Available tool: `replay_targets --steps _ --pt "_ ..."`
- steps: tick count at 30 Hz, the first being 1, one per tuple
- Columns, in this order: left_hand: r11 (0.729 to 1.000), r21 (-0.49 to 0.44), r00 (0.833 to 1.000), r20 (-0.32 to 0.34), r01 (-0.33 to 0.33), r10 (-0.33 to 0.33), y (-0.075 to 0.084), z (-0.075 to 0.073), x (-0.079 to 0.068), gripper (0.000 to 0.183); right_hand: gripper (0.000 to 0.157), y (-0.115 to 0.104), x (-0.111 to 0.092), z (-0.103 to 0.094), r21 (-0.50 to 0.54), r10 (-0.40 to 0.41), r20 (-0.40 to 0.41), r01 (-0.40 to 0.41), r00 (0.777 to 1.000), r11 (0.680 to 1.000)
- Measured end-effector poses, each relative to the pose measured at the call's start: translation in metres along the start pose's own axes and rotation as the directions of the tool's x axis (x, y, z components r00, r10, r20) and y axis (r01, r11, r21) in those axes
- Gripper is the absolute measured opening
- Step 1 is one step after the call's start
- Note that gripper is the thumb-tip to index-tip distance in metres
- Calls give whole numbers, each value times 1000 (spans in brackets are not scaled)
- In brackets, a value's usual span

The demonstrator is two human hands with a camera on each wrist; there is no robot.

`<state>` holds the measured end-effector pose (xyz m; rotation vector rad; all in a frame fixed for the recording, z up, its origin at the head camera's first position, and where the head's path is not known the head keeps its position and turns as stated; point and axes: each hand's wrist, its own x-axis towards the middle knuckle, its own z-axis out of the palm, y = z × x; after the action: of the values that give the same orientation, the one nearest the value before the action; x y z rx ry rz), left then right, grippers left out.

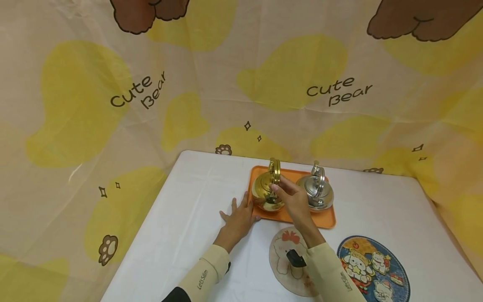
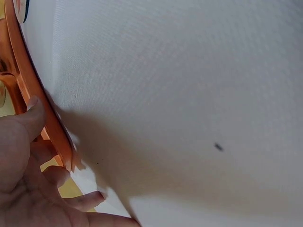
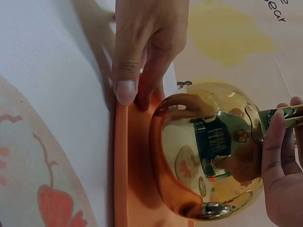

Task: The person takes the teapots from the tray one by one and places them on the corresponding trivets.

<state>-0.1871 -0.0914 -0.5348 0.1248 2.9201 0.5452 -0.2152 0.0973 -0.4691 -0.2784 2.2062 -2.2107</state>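
A shiny gold teapot [image 1: 263,192] with an upright loop handle is over the left half of an orange tray [image 1: 284,214]. My right hand [image 1: 293,198] pinches its handle between thumb and fingers; in the right wrist view the gold body [image 3: 208,156] mirrors the surroundings. At the tray's front left corner, my left hand [image 1: 238,222] spreads its fingers, touching the rim. The left wrist view shows the thumb [image 2: 34,113] lying along the orange edge. A silver teapot [image 1: 318,191] of like shape stands on the tray's right half.
A round beige mat [image 1: 281,272] with a bear drawing lies in front of the tray, partly under the right forearm. To its right is a round blue cartoon mat [image 1: 392,260]. The white table [image 1: 181,201] backs onto a yellow-patterned cloth [image 1: 226,75].
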Motion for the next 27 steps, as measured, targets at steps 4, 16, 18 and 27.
replay_targets --steps 4,16,18,27 --pt "1000 -8 1000 12 5 -5 3 -6 -4 69 46 -4 -3 -1 -1 -9 3 9 1000 1000" --pt "1000 -22 1000 15 -11 11 6 -12 -6 68 46 -20 -11 -6 -36 0 -16 0 1000 999" --pt "1000 -20 1000 14 -13 13 6 -13 -7 66 46 -22 -13 -7 -45 -13 -12 13 1000 999" --pt "999 -49 1000 23 -1 2 6 -14 -9 62 45 -30 -23 -6 -52 -42 -2 42 999 998"
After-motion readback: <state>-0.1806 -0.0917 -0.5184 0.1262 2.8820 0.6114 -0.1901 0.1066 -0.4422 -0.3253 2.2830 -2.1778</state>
